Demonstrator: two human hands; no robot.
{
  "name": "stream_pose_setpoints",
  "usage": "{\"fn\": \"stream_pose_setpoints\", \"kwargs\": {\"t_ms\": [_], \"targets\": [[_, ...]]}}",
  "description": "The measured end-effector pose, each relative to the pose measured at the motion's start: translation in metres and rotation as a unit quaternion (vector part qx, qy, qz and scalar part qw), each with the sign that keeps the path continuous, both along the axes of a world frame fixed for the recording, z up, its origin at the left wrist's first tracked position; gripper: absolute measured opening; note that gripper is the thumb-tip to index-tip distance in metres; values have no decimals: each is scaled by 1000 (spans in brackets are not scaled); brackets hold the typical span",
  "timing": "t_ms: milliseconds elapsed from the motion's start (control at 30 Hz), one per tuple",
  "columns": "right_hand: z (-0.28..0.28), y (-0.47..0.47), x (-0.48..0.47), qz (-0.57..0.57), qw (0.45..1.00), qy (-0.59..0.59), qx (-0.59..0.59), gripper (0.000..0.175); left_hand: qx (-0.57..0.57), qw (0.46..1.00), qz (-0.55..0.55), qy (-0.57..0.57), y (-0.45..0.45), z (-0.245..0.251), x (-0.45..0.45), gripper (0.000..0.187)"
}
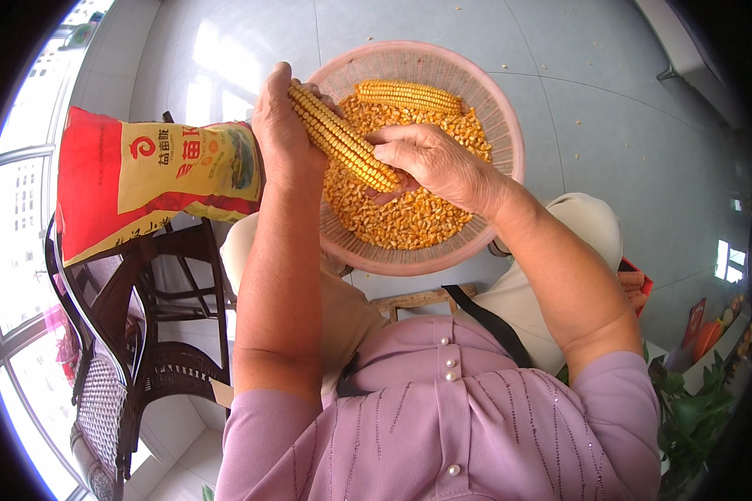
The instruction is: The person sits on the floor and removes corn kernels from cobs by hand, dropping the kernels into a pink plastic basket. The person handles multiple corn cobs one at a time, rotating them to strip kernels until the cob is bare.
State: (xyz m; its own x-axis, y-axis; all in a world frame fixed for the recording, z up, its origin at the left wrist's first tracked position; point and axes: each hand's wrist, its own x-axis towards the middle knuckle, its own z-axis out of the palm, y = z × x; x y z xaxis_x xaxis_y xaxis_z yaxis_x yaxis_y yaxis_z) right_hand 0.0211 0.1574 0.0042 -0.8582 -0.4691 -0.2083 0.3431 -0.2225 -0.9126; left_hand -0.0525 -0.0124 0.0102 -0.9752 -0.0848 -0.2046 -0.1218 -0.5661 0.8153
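An ear of dried yellow corn (344, 141) slants across the space above a pink plastic basket (507, 125). My left hand (291, 128) grips its upper left end, with the thumb pointing up and some fingers hidden behind the ear. At the lower right end, my right hand (435, 160) has its fingers and thumb around the tip. Kernels there are partly covered by the fingers. Loose corn kernels (401, 222) fill the bottom of the basket. A second ear of corn (408, 96) rests on them near the far rim.
A red and yellow printed sack (156, 169) leans at the left above a dark woven chair (175, 369). A low wooden stool (407, 303) is between my legs. At the right, a red box (642, 288) holds bare cobs. Stray kernels dot the tiled floor (601, 138). Green plants (689, 401) stand lower right.
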Motion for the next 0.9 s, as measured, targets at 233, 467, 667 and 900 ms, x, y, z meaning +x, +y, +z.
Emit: {"fn": "stream_pose_setpoints", "kwargs": {"t_ms": [233, 467, 667, 900], "targets": [[-3, -2, 2, 45, 990, 62, 121, 39, -28, 1000, 5, -7, 2, -3, 1, 25], [2, -1, 5, 9, 987, 85, 139, 35, -27, 999, 6, -17, 5, -1, 2, 25], [-15, -5, 3, -48, 983, 120, 134, 36, 35, 999, 5, -29, 4, -4, -1, 23], [-15, -12, -1, -47, 995, 71, 52, 42, -9, 999, -14, -45, 13, 0, 7, 25]]}}
